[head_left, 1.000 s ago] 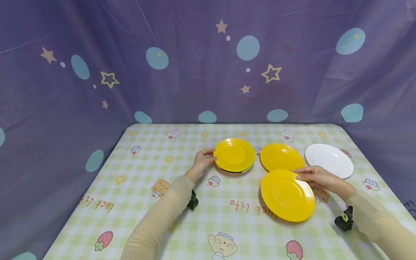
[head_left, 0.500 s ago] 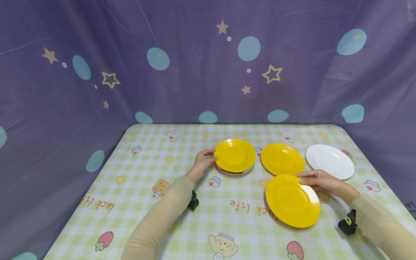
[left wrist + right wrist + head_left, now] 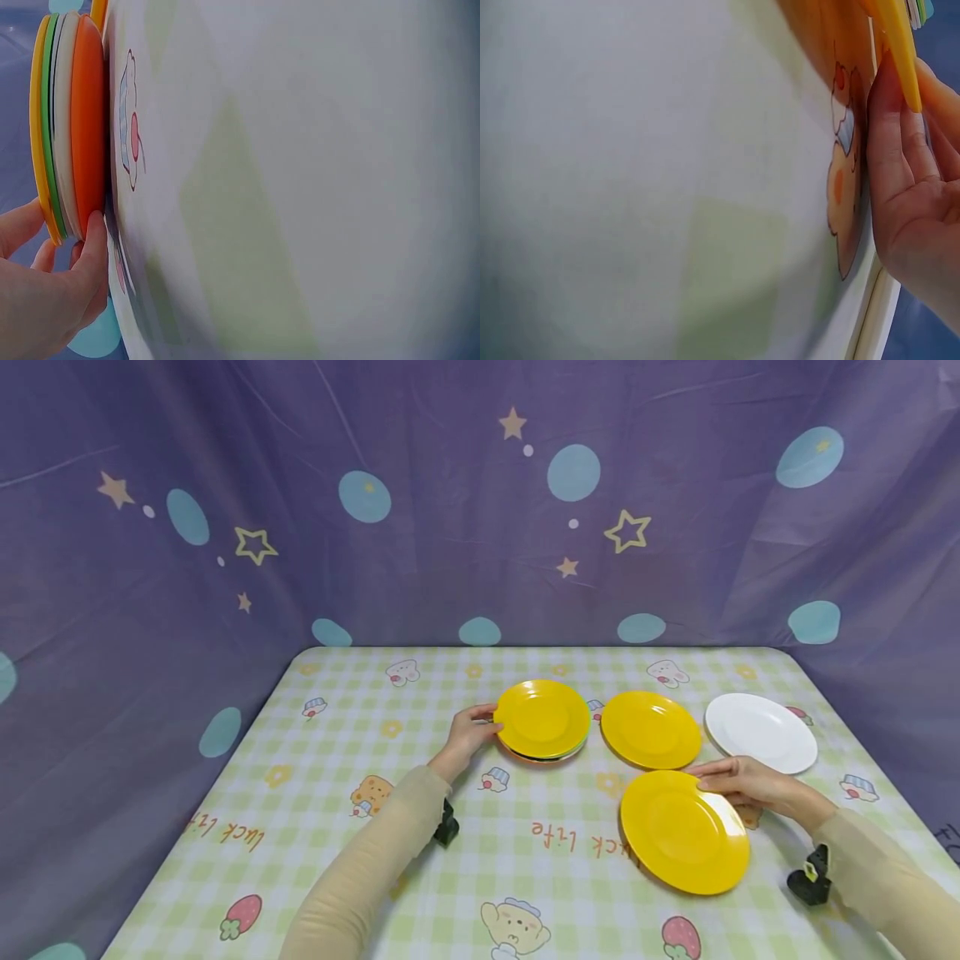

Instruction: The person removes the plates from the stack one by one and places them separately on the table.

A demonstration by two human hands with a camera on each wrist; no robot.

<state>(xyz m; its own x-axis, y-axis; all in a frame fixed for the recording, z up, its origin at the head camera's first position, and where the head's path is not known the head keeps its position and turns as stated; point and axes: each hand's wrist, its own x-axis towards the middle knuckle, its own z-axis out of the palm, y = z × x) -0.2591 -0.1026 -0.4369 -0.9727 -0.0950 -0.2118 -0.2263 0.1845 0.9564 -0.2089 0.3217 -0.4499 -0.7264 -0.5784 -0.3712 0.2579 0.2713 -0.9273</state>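
Note:
My left hand (image 3: pixel 467 739) grips the left edge of a stack of plates (image 3: pixel 542 720) with a yellow plate on top. From the side, the left wrist view shows yellow, green, white and orange rims (image 3: pixel 88 127) in that stack, between thumb and fingers. With its thumb above and fingers below, my right hand (image 3: pixel 746 783) pinches the upper right rim of another yellow plate (image 3: pixel 684 832). In the right wrist view this plate's edge (image 3: pixel 901 56) is tilted and its shadow falls on the cloth. Behind it, a third yellow plate (image 3: pixel 651 729) lies flat.
A white plate (image 3: pixel 761 732) lies at the right, beside the flat yellow plate. All rest on a table with a green checked cloth (image 3: pixel 420 893) printed with cartoons. A purple curtain (image 3: pixel 450 568) hangs behind and at the sides.
My right hand has moved the held yellow plate to the right and nearer, away from the flat yellow plate. The left hand and its stack have stayed in place.

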